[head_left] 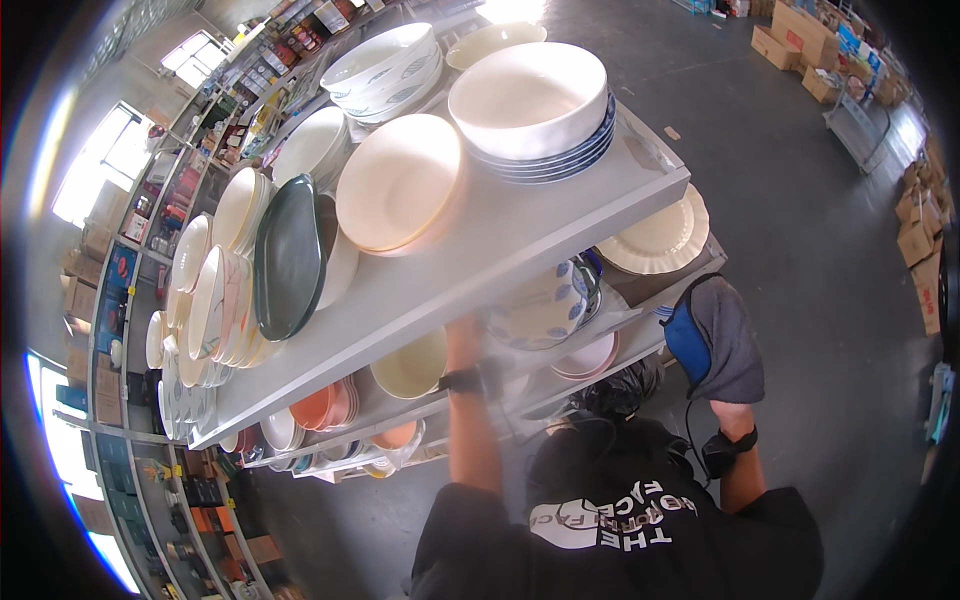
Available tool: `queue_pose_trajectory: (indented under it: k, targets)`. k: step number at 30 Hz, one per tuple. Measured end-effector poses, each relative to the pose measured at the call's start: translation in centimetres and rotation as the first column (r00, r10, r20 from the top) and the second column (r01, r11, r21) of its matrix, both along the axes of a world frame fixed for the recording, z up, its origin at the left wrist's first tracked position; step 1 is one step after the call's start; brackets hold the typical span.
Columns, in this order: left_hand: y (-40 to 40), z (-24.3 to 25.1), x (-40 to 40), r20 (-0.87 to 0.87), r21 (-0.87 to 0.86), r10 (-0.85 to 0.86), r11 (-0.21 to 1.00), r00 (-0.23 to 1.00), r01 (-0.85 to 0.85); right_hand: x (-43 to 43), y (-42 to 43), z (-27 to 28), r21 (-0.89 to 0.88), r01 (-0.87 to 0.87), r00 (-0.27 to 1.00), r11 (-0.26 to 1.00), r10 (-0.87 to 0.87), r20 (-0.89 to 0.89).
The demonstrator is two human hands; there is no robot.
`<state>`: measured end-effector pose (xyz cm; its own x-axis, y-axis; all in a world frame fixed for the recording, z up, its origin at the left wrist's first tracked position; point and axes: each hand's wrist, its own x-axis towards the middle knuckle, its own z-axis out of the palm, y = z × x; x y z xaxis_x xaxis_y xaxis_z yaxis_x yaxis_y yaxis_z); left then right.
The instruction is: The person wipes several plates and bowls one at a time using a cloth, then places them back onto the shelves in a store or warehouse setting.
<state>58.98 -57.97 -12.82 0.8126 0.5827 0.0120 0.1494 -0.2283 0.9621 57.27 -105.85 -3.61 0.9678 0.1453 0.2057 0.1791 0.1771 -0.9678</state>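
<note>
My left hand (465, 337) reaches in below the front edge of the top shelf (450, 277), and its fingers are hidden there. Just right of it lies a scalloped plate with blue leaves on its rim (581, 296); I cannot tell whether the hand touches it. A cream bowl (409, 367) is to its left. A grey and blue cloth mitt (724, 337) covers my right hand (731, 409) up to the wrist, hiding its fingers. This hand is beside the right end of the rack, near a cream fluted plate (664, 236).
On the top shelf stand a white bowl on blue-rimmed dishes (529, 97), a pale round bowl (401, 180), a dark green oval dish (291, 255) and stacked bowls (386, 71). Lower down are orange bowls (322, 405) and a black plastic bag (619, 386). A trolley (855, 131) stands at far right.
</note>
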Motion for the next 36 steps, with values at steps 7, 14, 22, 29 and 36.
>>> queue_pose_trajectory:
  k: [7,14,22,29,36]
  targets:
    - [-2.1,3.5,-1.8,0.02,-0.262,0.081,0.962,0.996,-0.073,-0.5,1.0,-0.5,0.001,-0.038,0.999,0.999,0.038,-0.026]
    - [-1.0,0.9,-4.0,0.083,-0.211,0.214,0.958,0.973,-0.193,-0.3,4.2,-1.1,0.106,-0.13,0.988,0.986,0.137,-0.064]
    - [-5.8,6.6,-5.1,0.118,-0.466,0.201,0.876,0.972,-0.125,0.9,10.3,-3.2,0.47,0.002,0.748,0.883,0.311,-0.586]
    - [-9.2,9.8,-6.6,0.135,-0.34,0.053,0.941,0.989,-0.004,1.6,12.7,-6.3,0.733,-0.118,0.731,0.67,0.558,-0.392]
    - [-11.7,12.4,-8.5,0.067,-0.523,0.003,0.852,0.998,0.032,1.4,14.6,-2.0,-0.198,0.047,0.92,0.979,-0.119,-0.373]
